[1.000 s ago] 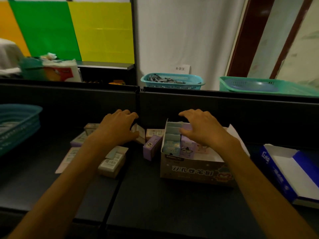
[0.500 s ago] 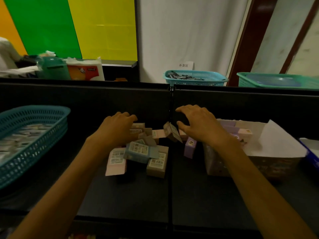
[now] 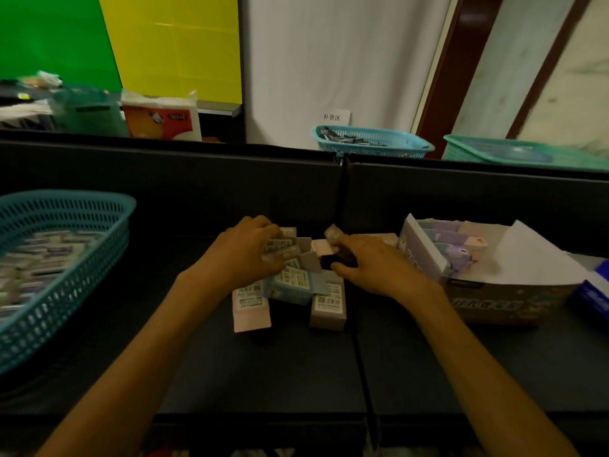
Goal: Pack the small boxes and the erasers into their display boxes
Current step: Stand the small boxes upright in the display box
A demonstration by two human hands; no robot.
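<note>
Several small boxes (image 3: 286,285) lie heaped left of the display box (image 3: 487,298), close enough that you can gather them in bunches. Your left hand (image 3: 245,255) curls its fingers round a few at the heap's far side; your right hand (image 3: 372,265) pinches one small box (image 3: 333,233) between the heap and the display box. That box's near-left rim stands tilted toward you, so lift over it. Its right part looks unfilled, I judge. Far left, the teal basket (image 3: 82,258) holds what may be erasers.
</note>
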